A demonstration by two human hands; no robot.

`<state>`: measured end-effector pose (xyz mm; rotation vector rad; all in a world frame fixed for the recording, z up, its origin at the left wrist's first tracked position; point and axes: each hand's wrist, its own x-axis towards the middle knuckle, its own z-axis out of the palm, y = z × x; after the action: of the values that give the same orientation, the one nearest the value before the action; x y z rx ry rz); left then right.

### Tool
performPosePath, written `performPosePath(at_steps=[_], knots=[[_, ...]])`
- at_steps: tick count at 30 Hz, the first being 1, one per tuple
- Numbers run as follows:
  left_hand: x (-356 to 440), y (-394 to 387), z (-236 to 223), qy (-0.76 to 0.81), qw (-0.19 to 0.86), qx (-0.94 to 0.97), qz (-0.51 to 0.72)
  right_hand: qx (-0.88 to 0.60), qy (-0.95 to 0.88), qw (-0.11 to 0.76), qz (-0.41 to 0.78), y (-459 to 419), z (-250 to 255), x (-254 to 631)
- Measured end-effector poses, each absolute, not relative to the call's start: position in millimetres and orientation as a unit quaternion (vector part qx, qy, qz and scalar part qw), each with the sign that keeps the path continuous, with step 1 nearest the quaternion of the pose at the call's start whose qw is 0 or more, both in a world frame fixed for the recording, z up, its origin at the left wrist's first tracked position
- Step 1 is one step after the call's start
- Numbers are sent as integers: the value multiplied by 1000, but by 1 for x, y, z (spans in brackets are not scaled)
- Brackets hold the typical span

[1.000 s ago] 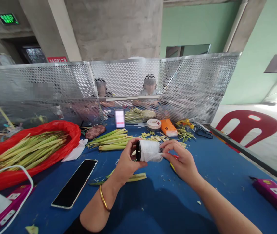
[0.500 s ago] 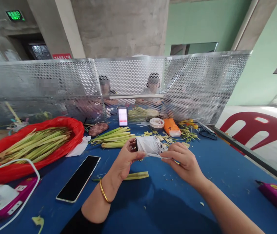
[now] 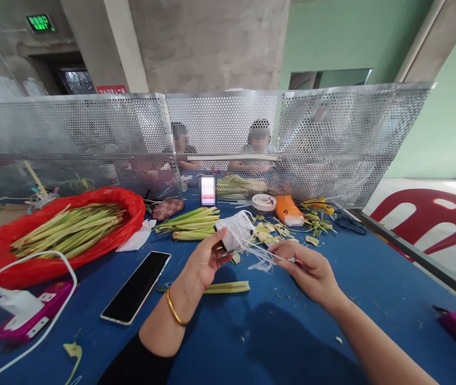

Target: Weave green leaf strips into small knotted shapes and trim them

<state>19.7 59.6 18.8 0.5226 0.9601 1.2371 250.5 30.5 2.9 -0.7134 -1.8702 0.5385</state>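
The left hand point(image 3: 204, 264) closes its grip on a white roll point(image 3: 236, 229) at the dark-rimmed end, thumb and fingers bent about it, and holds it up in front of the chest over the blue counter point(image 3: 276, 347). The right hand point(image 3: 310, 270), just beside it, pinches loose white strands point(image 3: 260, 256) that run from the roll's far end; some sag below that grip, their tips free. Something small and red point(image 3: 298, 262) shows at the right fingers — whether it is held too cannot be told.

The roll looks light enough for one hand. Its dark rim seems the stiffer part, so that end gives the surer hold; the white wrapping looks thin and soft, likely to crease or slide if squeezed hard. The strands seem flimsy, perhaps a little slick, and apt to tangle — best taken close to the roll, several together, with a gentle pull, since a sharp tug could snap or bunch them.

Behind the roll lie green stalks point(image 3: 196, 220) and trimmed scraps point(image 3: 272, 233); a single stalk piece point(image 3: 230, 287) lies on the counter, partly behind the left wrist, with a dark-screened phone point(image 3: 137, 289) to its left.
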Motion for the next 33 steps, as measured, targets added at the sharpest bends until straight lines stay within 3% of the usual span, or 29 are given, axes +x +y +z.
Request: performPosePath(at_steps=[5,9,15,21,25,33], knots=[[10,62,28,432,647,223,588,-382,-776,404,298,30,1,249],[9,62,29,433,629,228,604,-430,-741,428,286,39,0,256],[14,63,24,404,594,265,644,-332,-783,345,397,41,9,268],[29,55,22,435,552,361,613,-426,-645,544,328,45,1,258],[47,46,17,445,544,415,578,-444,-626,557,317,40,-12,235],[59,43,6,419,505,477,585,-407,-523,558,500,23,-9,209]])
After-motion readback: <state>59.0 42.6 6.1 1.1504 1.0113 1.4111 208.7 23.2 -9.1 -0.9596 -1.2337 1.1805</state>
